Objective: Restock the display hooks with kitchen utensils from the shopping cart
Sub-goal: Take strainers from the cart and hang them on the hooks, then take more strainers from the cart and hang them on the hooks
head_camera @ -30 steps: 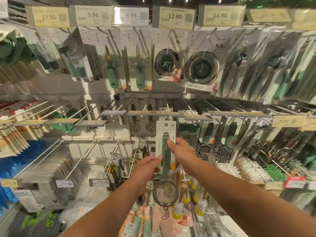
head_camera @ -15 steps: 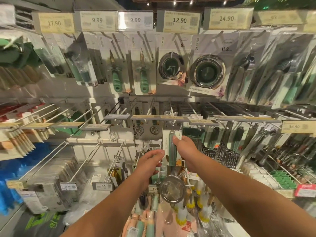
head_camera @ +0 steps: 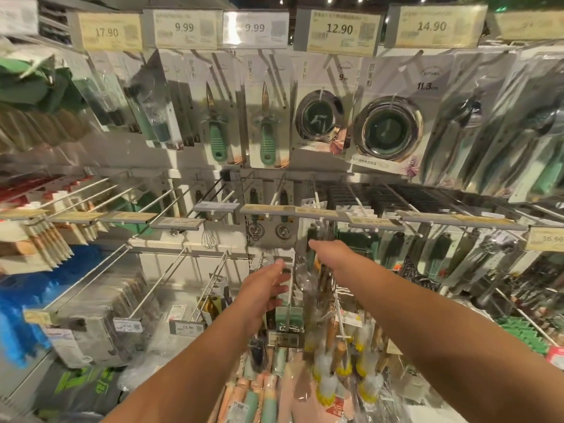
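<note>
While blurred, right hand (head_camera: 331,254) holds packaged strainer (head_camera: 311,270), left hand (head_camera: 265,285) open beside

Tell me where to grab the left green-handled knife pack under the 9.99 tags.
Pinch the lower edge of the left green-handled knife pack, coming from the front and below: it hangs flat from a hook at its top; neighbouring packs crowd both sides.

Glossy steel sink strainers (head_camera: 387,129) sit on matt white card; oyster knives (head_camera: 217,123) have ribbed green plastic handles and metal blades; display hooks (head_camera: 158,279) are smooth metal wire; price tags (head_camera: 338,30) look like paper
</note>
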Tool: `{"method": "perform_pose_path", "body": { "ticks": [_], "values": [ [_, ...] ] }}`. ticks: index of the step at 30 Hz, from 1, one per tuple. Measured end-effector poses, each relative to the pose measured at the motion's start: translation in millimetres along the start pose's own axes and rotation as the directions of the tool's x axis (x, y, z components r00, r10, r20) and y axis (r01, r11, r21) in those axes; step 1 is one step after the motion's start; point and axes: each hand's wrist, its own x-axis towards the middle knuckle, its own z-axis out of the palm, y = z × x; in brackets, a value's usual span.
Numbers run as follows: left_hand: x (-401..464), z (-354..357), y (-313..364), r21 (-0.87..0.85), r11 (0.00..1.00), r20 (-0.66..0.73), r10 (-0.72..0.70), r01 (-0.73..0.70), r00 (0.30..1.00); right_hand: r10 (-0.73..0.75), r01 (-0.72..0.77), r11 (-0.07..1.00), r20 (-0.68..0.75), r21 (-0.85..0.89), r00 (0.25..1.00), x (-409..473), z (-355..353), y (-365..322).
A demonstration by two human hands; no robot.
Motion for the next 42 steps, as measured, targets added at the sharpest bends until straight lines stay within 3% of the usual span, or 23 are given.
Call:
{"method": "perform_pose_path", "body": {
  "ticks": [4, 10, 14, 19, 24, 31, 37, 42],
  "values": [
    [-0.1, 1.0, 0.5, -0.062, 0.998, 0.044, -0.025, 0.027, 0.999, 0.018, -0.019, 0.999, -0.013, -0.031, 1.0, -11.8, -2.1, 9.6],
    [2.4, -8.2, -10.2, -0.007, 0.999, 0.093, -0.044, 0.045, 0.995, 0.022, -0.025, 0.999, -0.091, -0.033, 0.996, -41.6, -10.7, 32.4],
    [-3.5, -10.4, -9.4, 0.161, 0.987, 0.069, 0.016, -0.027, 0.997, -0.065, 0.058, 0.997, -0.147, -0.05, 0.987, -70.6, -21.0, 57.6],
    [-23.5, 13.8, -19.0, 0.366, 0.914, 0.208, 0.102, -0.175, 0.973, -0.067, 0.071, 0.997, -0.227, 0.011, 0.972, -110.2, -34.3, 99.8],
    [-40.8, 48.9, -59.7, 0.457, 0.877, 0.283, 0.013, -0.147, 0.959, -0.009, 0.026, 0.998, -0.285, 0.054, 0.959, -151.8, -64.8, 152.9],
    [-74.4, 122.0, -116.0, 0.538, 0.831, 0.368, -0.082, -0.14, 0.926, 0.144, -0.078, 0.984, -0.453, 0.161, 0.88, -209.0, -144.5, 225.6],
    [-120.0, 207.3, -152.6, 0.585, 0.777, 0.503, -0.124, -0.232, 0.855, 0.247, -0.109, 0.956, -0.549, 0.272, 0.799, -266.3, -223.6, 295.2],
    [-175.0, 299.3, -202.2, 0.61, 0.737, 0.639, -0.24, -0.291, 0.731, 0.348, -0.146, 0.924, -0.622, 0.352, 0.702, -333.4, -297.5, 363.0]
  ]
}}
